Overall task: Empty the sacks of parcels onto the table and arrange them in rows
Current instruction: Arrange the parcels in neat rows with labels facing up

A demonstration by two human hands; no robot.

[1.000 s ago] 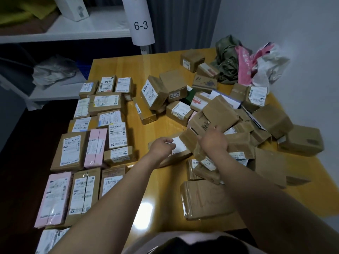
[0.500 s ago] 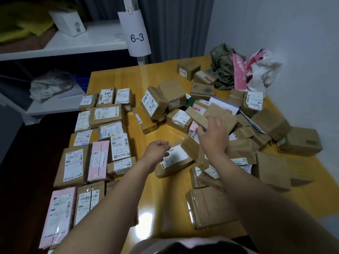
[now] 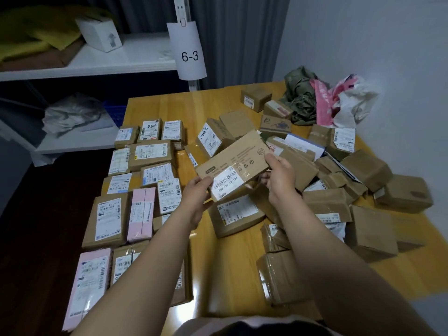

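A flat brown cardboard parcel [image 3: 236,161] with a white barcode label is held above the yellow wooden table [image 3: 169,105]. My left hand [image 3: 197,194] grips its near left corner and my right hand [image 3: 278,175] grips its right edge. On the table's left side parcels lie in rows [image 3: 143,180], labels up, two of them pink. A loose heap of brown parcels [image 3: 339,190] covers the right side. Emptied sacks [image 3: 324,103], green, pink and white, lie crumpled at the far right corner.
A white shelf unit [image 3: 97,61] with a sign reading 6-3 stands behind the table on the left. A grey wall runs along the right. Dark floor lies left of the table. Bare tabletop shows at the far left.
My right hand has lifted the flat parcel out of the heap and turned it label up. My left hand has left the parcel on the table and taken hold of the lifted one.
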